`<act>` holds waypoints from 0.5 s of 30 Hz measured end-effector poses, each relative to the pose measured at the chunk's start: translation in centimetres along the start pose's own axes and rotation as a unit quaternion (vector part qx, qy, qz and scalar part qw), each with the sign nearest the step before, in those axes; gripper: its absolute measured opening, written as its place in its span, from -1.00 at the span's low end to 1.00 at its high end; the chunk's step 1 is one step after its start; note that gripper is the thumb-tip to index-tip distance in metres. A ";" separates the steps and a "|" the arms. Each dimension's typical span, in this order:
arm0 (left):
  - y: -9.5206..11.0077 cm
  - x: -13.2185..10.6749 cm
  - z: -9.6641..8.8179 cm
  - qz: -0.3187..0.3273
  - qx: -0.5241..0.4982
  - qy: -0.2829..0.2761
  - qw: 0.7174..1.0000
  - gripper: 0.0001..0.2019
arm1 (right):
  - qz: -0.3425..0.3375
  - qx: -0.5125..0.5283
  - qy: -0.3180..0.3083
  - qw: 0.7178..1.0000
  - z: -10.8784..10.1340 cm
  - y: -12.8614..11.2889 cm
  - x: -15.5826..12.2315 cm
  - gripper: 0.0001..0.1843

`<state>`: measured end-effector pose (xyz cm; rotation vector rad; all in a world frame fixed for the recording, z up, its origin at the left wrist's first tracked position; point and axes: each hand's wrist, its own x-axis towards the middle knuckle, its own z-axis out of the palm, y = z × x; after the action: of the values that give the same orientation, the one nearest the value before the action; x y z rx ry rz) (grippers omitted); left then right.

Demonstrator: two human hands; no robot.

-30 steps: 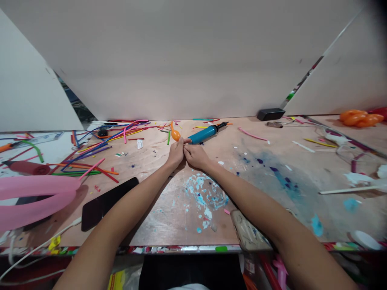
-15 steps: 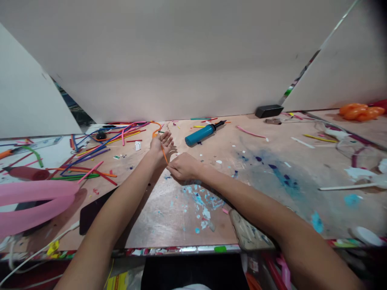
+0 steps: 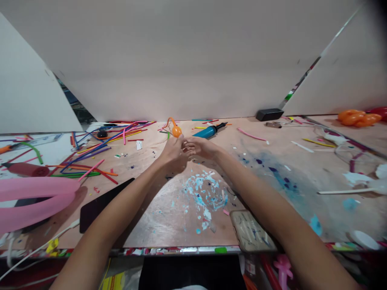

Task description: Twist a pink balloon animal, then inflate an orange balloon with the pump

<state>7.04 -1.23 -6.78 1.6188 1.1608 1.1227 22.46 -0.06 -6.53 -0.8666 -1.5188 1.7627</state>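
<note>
An orange modelling balloon (image 3: pixel 176 131) shows a small round inflated bubble, with its thin limp tail curving up and to the left. Just below the bubble, my left hand (image 3: pixel 173 154) is closed around it. My right hand (image 3: pixel 203 147) is pressed against the left, its fingers curled in at the balloon's lower end. That end is hidden between the two hands. Behind my right hand lies a blue balloon pump (image 3: pixel 205 132) with a black nozzle, partly covered by the hand.
Loose uninflated balloons (image 3: pixel 90 159) lie tangled on the left, near a large pink inflated balloon (image 3: pixel 36 187). A dark phone (image 3: pixel 101 207) lies beneath my left forearm, a phone case (image 3: pixel 252 231) beside my right. A black box (image 3: pixel 269 114) stands by the back panel.
The orange balloon now has a round bubble; it was a thin strand stretched between my hands. My left hand has moved right and closed, and my right hand has moved up against it.
</note>
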 end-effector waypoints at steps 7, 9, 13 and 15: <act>-1.4 -1.3 1.6 0.100 0.166 -0.072 0.978 -0.58 | -0.108 0.069 0.144 0.981 0.4 0.1 1.2 -0.69; -1.2 -1.1 1.7 0.105 0.162 -0.048 0.980 -0.54 | -0.127 0.080 0.175 0.973 -0.3 0.0 1.4 -0.63; -0.8 -0.2 0.9 0.095 0.078 0.008 0.992 -0.55 | -0.147 0.056 0.234 0.959 -1.4 -0.4 1.5 -0.54; -0.6 0.3 0.3 0.055 0.021 0.034 0.998 -0.58 | -0.161 0.041 0.255 0.953 -1.2 -0.5 1.6 -0.53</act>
<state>7.24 -0.84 -7.38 1.7058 1.1577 1.2386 22.56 1.94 -6.23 -0.8889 -1.1573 1.2334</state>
